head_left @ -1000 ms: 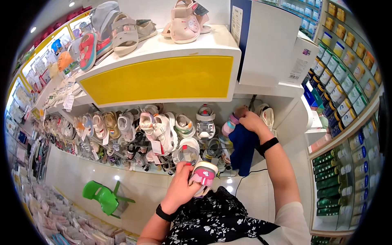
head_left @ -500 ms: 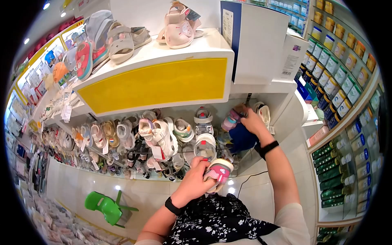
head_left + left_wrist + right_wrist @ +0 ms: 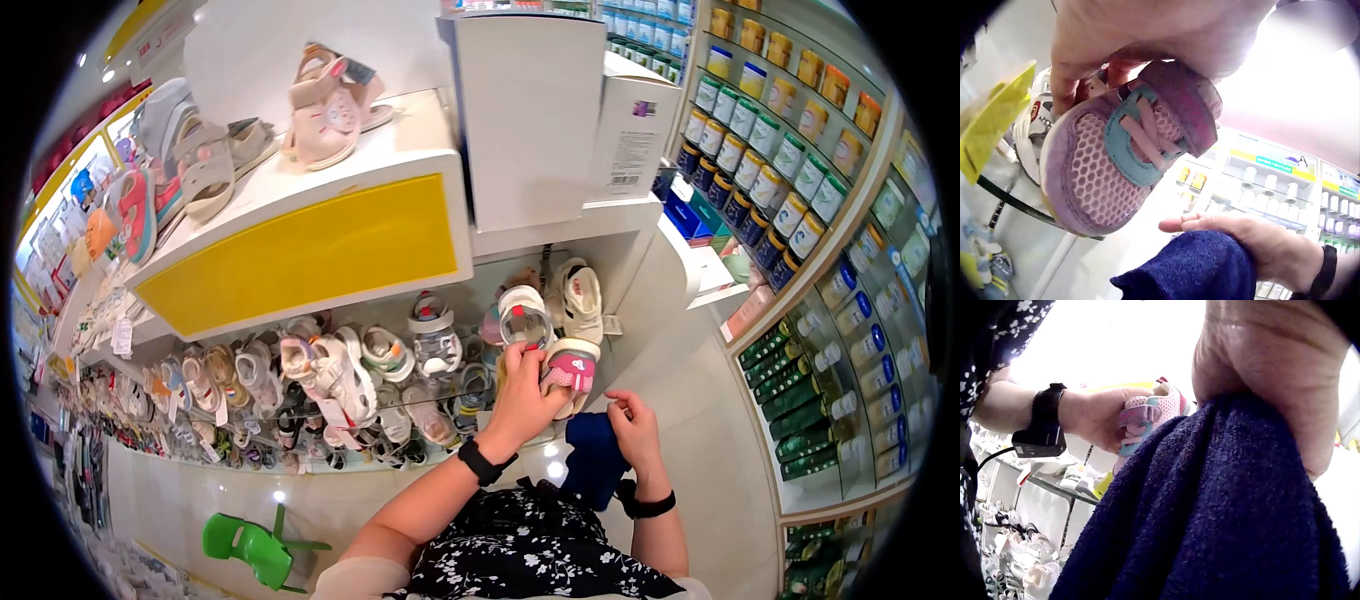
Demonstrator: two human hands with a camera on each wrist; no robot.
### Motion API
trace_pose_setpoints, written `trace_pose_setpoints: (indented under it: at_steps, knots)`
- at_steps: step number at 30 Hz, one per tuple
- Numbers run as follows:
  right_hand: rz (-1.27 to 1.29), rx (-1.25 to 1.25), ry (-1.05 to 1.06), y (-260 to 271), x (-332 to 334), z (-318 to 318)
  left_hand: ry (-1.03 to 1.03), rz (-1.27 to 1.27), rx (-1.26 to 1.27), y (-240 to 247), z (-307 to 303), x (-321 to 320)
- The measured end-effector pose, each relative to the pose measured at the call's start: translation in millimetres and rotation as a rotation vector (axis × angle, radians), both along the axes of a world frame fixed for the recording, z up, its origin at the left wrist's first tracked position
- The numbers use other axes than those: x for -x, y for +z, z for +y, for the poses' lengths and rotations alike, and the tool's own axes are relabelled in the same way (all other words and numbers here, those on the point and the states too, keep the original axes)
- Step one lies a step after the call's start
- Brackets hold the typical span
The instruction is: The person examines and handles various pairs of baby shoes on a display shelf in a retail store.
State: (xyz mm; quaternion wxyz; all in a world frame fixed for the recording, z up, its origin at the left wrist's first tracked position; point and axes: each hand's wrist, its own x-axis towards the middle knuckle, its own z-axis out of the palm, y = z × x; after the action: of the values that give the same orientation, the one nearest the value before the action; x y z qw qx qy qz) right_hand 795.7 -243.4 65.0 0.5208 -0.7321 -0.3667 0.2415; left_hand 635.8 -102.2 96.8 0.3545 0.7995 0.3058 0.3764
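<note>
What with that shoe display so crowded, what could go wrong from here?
1. The left hand holds the pink sandal right beside the displayed white sandals; a nudge might knock one loose.
2. The right hand holds the blue cloth by its top only, so it might slip.

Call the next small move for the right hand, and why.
Probably lift the right hand so the blue cloth meets the pink shoe. The left hand has its grip on the shoe and holds it up by the shoe rack. The left wrist view shows its mesh side bare, with the cloth bunched just below it and not touching.
</note>
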Motion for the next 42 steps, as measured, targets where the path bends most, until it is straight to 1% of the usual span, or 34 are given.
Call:
trace_pose_setpoints:
  at_steps: [1,2,3,4,6,7,9,10,12,13,14,16,17,20,23,24,25,26,28,30,32,34,35,36,38,42]
  knots:
    - [0.021,0.016,-0.012,-0.3,-1.5,-4.7,0.021,0.006,-0.055,-2.5,-0.6,-7.0]
    - [0.044,0.032,-0.023,0.8,-2.1,-8.1,0.029,0.004,-0.033,-2.9,-2.6,-11.6]
    - [-0.033,-0.028,-0.003,5.6,1.5,-10.0,0.038,0.003,-0.01,0.4,-5.1,-13.4]
    - [0.017,-0.098,0.025,13.9,8.6,-9.6,0.051,0.004,0.012,3.6,-6.5,-14.8]
    - [-0.177,-0.231,0.081,35.8,25.4,-5.3,0.08,0.013,0.047,6.5,-9.3,-16.3]
    - [-0.356,-0.285,0.132,50.5,31.6,-0.9,0.084,0.01,0.069,7.1,-10.2,-15.7]
    - [-0.498,-0.261,0.175,57.4,31.6,11.2,0.102,-0.006,0.075,-2.2,-6.7,-13.9]
    - [-0.571,-0.252,0.198,59.3,30.1,15.8,0.103,0.04,0.113,1.1,-6.0,-9.0]
    - [-0.598,-0.319,0.164,58.6,22.3,23.0,0.107,0.127,0.185,19.3,-5.3,5.1]
    - [-0.534,-0.361,0.151,56.9,19.3,25.1,0.126,0.138,0.245,30.0,-7.8,10.5]
    - [-0.466,-0.399,0.141,54.7,17.5,26.4,0.156,0.107,0.233,27.9,-7.0,13.2]
    - [-0.582,-0.425,0.309,63.3,18.8,27.7,0.216,0.054,0.212,16.5,-7.3,21.6]
    - [-0.584,-0.343,0.37,66.4,26.8,25.6,0.237,0.027,0.18,8.5,-7.3,23.7]
    - [-0.715,-0.192,0.446,70.6,51.4,29.6,0.261,-0.079,0.324,15.3,-14.1,26.8]
    - [-0.667,-0.151,0.331,54.9,60.1,42.1,0.241,-0.111,0.332,-4.7,-16.4,32.6]
    - [-0.653,-0.204,0.317,49.7,59.3,46.5,0.232,-0.128,0.328,-9.4,-17.5,34.1]
    - [-0.64,-0.255,0.3,45.4,56.9,51.5,0.201,-0.19,0.393,-12.1,-17.5,34.5]
    - [-0.629,-0.307,0.282,43.4,54.8,56.0,0.199,-0.192,0.389,-11.1,-18.0,36.1]
    - [-0.61,-0.318,0.236,42.2,52.3,61.1,0.197,-0.2,0.388,3.8,-22.4,39.8]
    - [-0.618,-0.355,0.137,33.8,45.6,71.8,0.236,-0.199,0.321,0.2,-20.1,46.8]
    - [-0.647,-0.264,0.095,38.8,42.1,80.2,0.249,-0.193,0.277,3.9,-21.7,55.9]
    - [-0.672,-0.179,0.075,38.4,41.1,90.7,0.245,-0.184,0.289,9.1,-25.1,63.9]
    - [-0.645,-0.101,0.074,41.5,43.0,95.2,0.243,-0.177,0.293,11.4,-26.6,67.6]
    - [-0.635,-0.075,0.063,40.6,43.9,100.4,0.244,-0.172,0.299,13.3,-28.4,70.2]
    - [-0.618,-0.027,0.043,34.0,44.4,113.0,0.247,-0.165,0.31,14.4,-31.4,74.0]
    - [-0.614,-0.052,0.08,32.1,39.5,122.0,0.247,-0.143,0.244,3.4,-30.1,82.3]
